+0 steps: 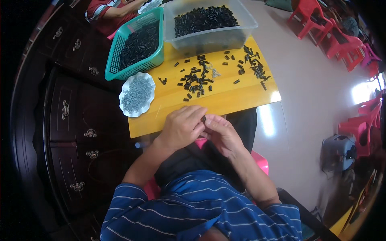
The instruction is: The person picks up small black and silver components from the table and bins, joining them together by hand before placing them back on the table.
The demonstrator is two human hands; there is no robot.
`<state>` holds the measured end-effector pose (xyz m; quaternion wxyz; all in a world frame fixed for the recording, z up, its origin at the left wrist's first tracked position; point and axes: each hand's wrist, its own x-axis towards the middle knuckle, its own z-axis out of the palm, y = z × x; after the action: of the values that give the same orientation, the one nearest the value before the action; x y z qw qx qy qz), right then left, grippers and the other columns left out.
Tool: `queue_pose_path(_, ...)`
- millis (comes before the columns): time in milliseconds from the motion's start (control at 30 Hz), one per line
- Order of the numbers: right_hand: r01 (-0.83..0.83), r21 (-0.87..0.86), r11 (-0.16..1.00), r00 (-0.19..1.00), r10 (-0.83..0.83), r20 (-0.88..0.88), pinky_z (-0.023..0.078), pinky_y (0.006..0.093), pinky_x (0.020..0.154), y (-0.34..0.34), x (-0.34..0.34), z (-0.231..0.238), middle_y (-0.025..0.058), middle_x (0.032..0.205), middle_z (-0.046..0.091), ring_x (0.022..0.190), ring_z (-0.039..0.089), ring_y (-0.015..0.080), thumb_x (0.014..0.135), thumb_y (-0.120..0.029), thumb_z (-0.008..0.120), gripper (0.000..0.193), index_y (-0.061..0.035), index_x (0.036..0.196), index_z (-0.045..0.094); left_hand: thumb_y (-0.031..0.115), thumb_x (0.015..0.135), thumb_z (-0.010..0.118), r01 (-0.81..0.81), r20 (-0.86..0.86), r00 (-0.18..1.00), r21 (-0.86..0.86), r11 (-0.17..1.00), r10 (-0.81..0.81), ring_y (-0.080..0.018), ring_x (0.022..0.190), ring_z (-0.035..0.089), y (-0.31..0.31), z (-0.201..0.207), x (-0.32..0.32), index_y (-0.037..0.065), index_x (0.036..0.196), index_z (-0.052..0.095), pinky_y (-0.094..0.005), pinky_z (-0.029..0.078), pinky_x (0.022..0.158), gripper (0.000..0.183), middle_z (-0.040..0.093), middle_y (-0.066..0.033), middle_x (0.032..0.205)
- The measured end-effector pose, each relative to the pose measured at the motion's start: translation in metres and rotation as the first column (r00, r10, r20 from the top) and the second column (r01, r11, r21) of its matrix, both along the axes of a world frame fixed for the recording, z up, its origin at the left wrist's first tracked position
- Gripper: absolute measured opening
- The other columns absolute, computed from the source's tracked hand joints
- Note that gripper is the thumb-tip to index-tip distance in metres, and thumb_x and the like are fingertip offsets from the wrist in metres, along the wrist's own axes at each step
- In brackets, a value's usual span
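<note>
My left hand (181, 125) and my right hand (221, 132) meet just past the near edge of the yellow table (235, 94). Between their fingertips is a small dark plastic piece (204, 119), mostly covered by the fingers, so its exact shape is hidden. Both hands are closed around it. Beyond them lies a loose pile of short black plastic pieces (195, 80), with a little heap of small pale pieces (214, 72) beside it. More black pieces, some of them longer, make a second pile (257, 66) by the table's right edge.
A scalloped white dish (122, 99) of small clear pieces stands at the table's left. Behind it are a green basket (109, 64) and a translucent tub (209, 42), both holding black pieces. Another person (108, 18) sits at far left. Dark drawers (64, 120) line the left; red chairs (309, 22) stand right.
</note>
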<state>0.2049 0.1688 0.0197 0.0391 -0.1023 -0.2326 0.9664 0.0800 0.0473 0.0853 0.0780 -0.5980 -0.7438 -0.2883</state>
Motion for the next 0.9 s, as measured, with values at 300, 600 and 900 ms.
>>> queue_pose_path(300,0.043,-0.038,0.998,0.997,-0.041,0.059,0.053,0.0348,0.093,0.000,0.003,-0.002,0.0068,0.108,0.073,0.098,0.070,0.0165,0.102,-0.023,0.062,0.024,-0.0041,0.115,0.069,0.008,0.072,0.077,0.041,0.131,0.990,0.018,0.999,-0.043,-0.0307,0.079,0.069,0.004,0.006,0.002,0.005,0.099,0.066,-0.0398,0.056,0.067,0.029,0.069,-0.0109,0.090)
queue_pose_path(600,0.023,0.009,1.000,0.999,-0.023,0.024,0.051,0.0340,0.093,0.000,0.001,-0.003,0.0067,0.109,0.073,0.100,0.068,0.0152,0.102,-0.024,0.062,0.027,-0.0036,0.118,0.070,0.006,0.073,0.082,0.078,0.140,0.986,0.101,0.992,-0.092,-0.0278,0.073,0.070,0.002,0.005,-0.003,0.003,0.096,0.069,-0.0352,0.056,0.065,0.026,0.071,-0.0120,0.089)
queue_pose_path(900,-0.004,0.034,0.999,1.000,0.005,-0.019,0.050,0.0361,0.093,-0.001,0.005,0.012,0.0054,0.108,0.069,0.098,0.066,0.0167,0.099,-0.024,0.064,0.023,-0.0039,0.110,0.068,0.006,0.071,0.083,0.105,0.162,0.979,0.124,0.987,-0.125,-0.0236,0.073,0.071,0.001,0.007,0.002,0.004,0.103,0.072,-0.0331,0.057,0.065,0.033,0.071,-0.0103,0.091)
